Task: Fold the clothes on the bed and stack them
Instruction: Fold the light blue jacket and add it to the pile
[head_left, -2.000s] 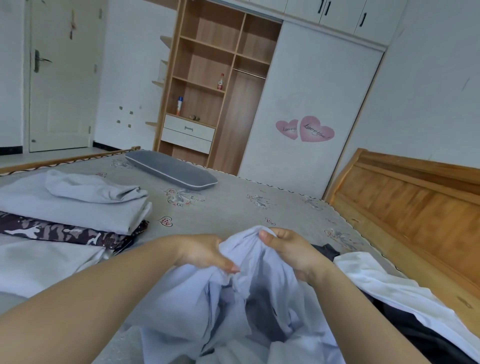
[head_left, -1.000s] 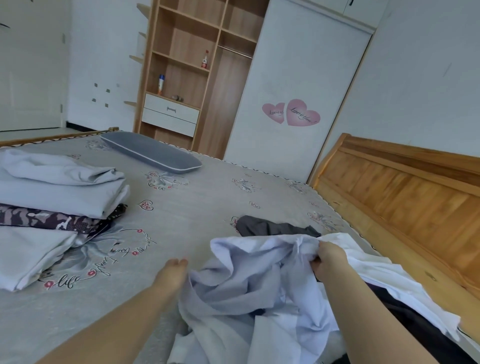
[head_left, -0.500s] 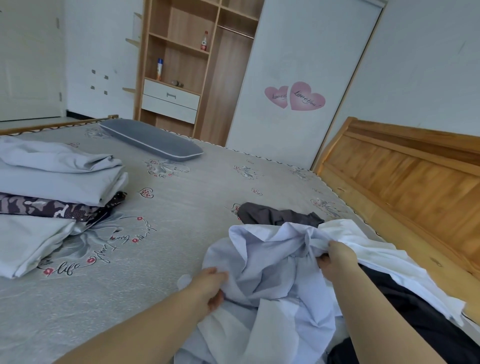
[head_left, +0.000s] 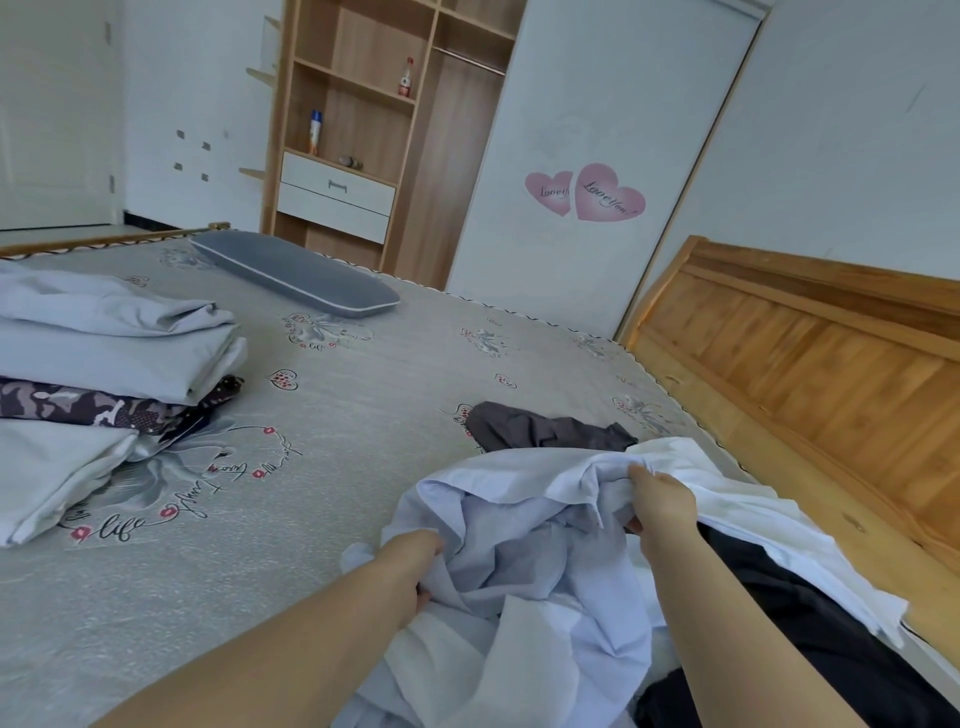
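Pale blue shirt (head_left: 519, 561), white garment (head_left: 753, 514), dark grey garment (head_left: 540, 431), camouflage-print layer (head_left: 78, 405), heart-patterned grey bedsheet (head_left: 363, 426).

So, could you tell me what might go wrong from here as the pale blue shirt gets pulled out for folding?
1. The pale blue shirt, gripped by the left hand and right hand, lies bunched over the white garment and black garment; lifting it may drag those along.
2. The white garment lies near the bed's edge by the wooden bed frame and could slide off.
3. The shirt is heavily crumpled, so folding it unflattened may give a lopsided stack.
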